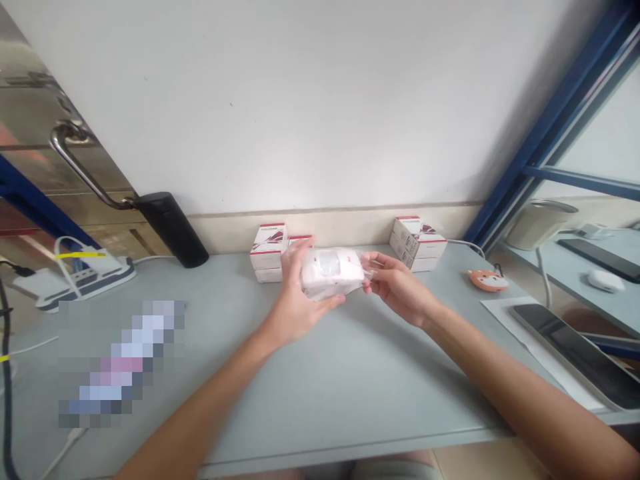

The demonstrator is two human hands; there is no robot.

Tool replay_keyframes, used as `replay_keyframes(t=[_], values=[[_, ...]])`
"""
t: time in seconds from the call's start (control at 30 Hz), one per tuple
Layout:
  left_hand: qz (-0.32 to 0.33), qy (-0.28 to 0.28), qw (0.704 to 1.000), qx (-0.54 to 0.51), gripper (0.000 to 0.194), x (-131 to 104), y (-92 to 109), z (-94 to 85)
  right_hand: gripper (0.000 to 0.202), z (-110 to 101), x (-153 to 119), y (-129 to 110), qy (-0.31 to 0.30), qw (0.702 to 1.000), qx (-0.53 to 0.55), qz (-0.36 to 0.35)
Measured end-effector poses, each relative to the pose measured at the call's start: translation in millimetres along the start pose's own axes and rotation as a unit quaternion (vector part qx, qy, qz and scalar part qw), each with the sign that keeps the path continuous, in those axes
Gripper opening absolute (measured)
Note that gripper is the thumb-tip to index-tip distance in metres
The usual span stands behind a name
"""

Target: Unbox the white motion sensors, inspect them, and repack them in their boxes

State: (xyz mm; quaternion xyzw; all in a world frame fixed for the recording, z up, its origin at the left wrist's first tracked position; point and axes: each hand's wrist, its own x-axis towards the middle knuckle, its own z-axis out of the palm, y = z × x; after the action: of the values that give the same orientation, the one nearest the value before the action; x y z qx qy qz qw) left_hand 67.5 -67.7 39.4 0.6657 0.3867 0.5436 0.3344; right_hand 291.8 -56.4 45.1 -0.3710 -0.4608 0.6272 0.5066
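Observation:
A white device with a translucent window on its front, which looks like a motion sensor (331, 268), is wrapped in a clear plastic bag. My left hand (295, 303) grips its left side and underside, thumb below, holding it above the grey desk. At the right end, the fingers of my right hand (395, 285) are closed on the gathered edge of the plastic bag (369, 275). Just behind my left hand stand small white and red boxes (269, 250). Similar boxes (418, 244) are stacked farther right, against the wall.
On the grey desk (310, 400), a black cylinder (173, 230) and a power strip (87, 283) stand at the left, with a blurred-out object (123, 367) in front. To the right lie an orange animal-shaped item (489, 280) and a dark flat device (575, 353) on white paper.

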Motion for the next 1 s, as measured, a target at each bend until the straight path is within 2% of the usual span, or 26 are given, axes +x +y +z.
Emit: replay_keyframes(t=[0.07,0.13,0.23,0.33,0.43,0.53,0.63,0.77,0.83,0.93,1.0], values=[[0.029,0.001,0.997,0.073,0.059,5,-7,-4.1,0.028,-3,1,0,0.003,1.0,-0.017,0.005],[0.037,0.003,0.995,0.093,0.043,8,-11,-7.5,0.026,-4,3,0,0.012,0.997,-0.076,-0.02],[-0.009,0.001,0.997,0.076,0.048,9,-9,-8.2,0.018,-4,3,2,0.051,0.97,-0.215,-0.106],[-0.033,0.045,0.997,0.045,0.05,5,-2,-3.7,0.012,0,1,2,0.087,0.925,-0.323,-0.178],[-0.023,0.085,0.996,0.02,0.041,2,4,1.9,0.014,5,-3,1,0.091,0.899,-0.371,-0.215],[-0.062,0.093,0.994,0.01,0.038,2,8,3.6,0.017,8,-5,2,0.089,0.893,-0.38,-0.226],[-0.171,0.036,0.984,-0.034,0.044,4,13,0.7,0.015,7,-3,5,0.091,0.896,-0.379,-0.214],[-0.29,-0.074,0.936,-0.185,0.042,8,18,-5.9,0.023,1,2,5,0.073,0.933,-0.312,-0.167],[-0.319,-0.101,0.9,-0.278,0.039,10,18,-9.1,0.031,-3,4,2,0.056,0.957,-0.256,-0.129],[-0.333,-0.106,0.851,-0.393,0.038,11,17,-13.3,0.035,-6,5,-3,0.038,0.986,-0.144,-0.073],[-0.323,-0.122,0.837,-0.425,0.045,10,15,-15.1,0.032,-7,5,-6,0.023,0.996,-0.077,-0.039]])
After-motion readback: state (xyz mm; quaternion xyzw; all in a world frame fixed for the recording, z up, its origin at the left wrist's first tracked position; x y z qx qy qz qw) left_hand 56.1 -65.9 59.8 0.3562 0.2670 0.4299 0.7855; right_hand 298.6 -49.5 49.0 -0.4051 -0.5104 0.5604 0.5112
